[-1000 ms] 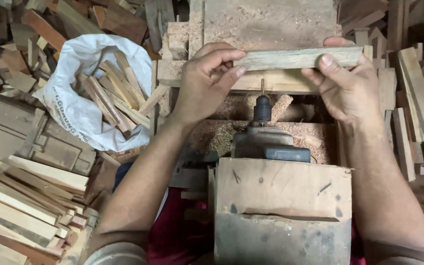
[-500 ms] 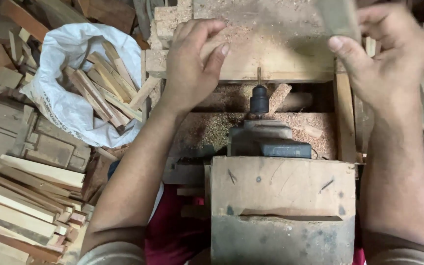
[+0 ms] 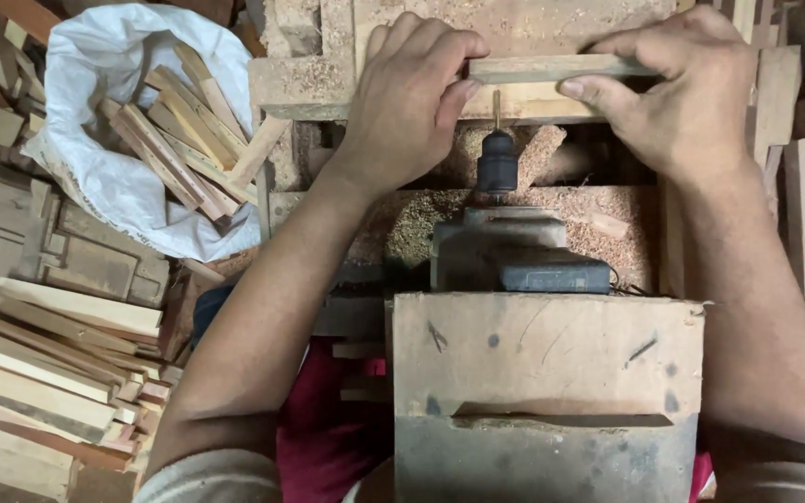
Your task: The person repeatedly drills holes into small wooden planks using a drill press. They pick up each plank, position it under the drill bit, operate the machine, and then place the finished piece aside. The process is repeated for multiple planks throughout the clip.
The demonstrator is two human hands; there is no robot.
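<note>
Wooden strip point(image 3: 552, 67) now back down on sawdust-covered ledge point(image 3: 309, 84), crosswise just ahead of drill bit point(image 3: 496, 104); half second ago it was lifted up and away at right. Left hand point(image 3: 412, 93) pinches left end, right hand point(image 3: 691, 88) clamps right end, both closed on strip. Drill chuck point(image 3: 497, 168) points at strip's middle. White sack point(image 3: 114, 177) of offcuts sits left.
</note>
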